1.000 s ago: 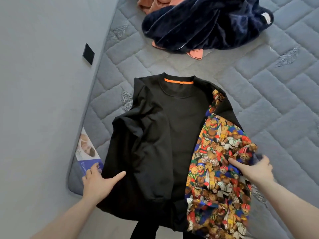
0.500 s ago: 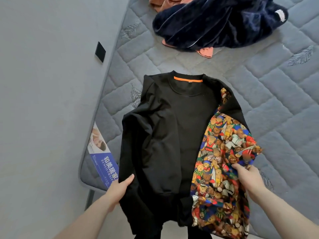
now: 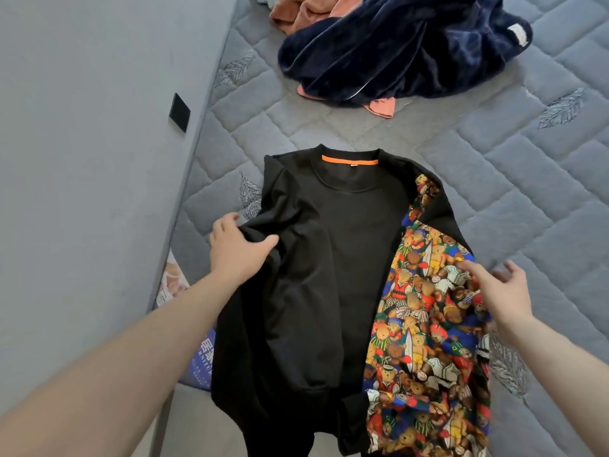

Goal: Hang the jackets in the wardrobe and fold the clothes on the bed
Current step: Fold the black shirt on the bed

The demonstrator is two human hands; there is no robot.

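A black sweatshirt (image 3: 342,275) with an orange neck tape lies flat on the grey quilted mattress (image 3: 494,179), collar pointing away from me. Its right side shows a colourful teddy-bear print panel (image 3: 431,341). My left hand (image 3: 239,247) grips the folded edge of the left sleeve, thumb on top of the black cloth. My right hand (image 3: 501,288) hovers just over the right edge of the bear panel with fingers spread and holds nothing.
A dark navy velvety garment (image 3: 395,51) lies heaped over an orange-pink one (image 3: 306,11) at the far end of the mattress. A grey wall with a black square plate (image 3: 179,112) runs along the left. A printed label (image 3: 197,357) hangs off the mattress corner.
My left hand slid up the left edge of the sweatshirt and took hold of the sleeve fold. My right hand let go of the bear panel and opened.
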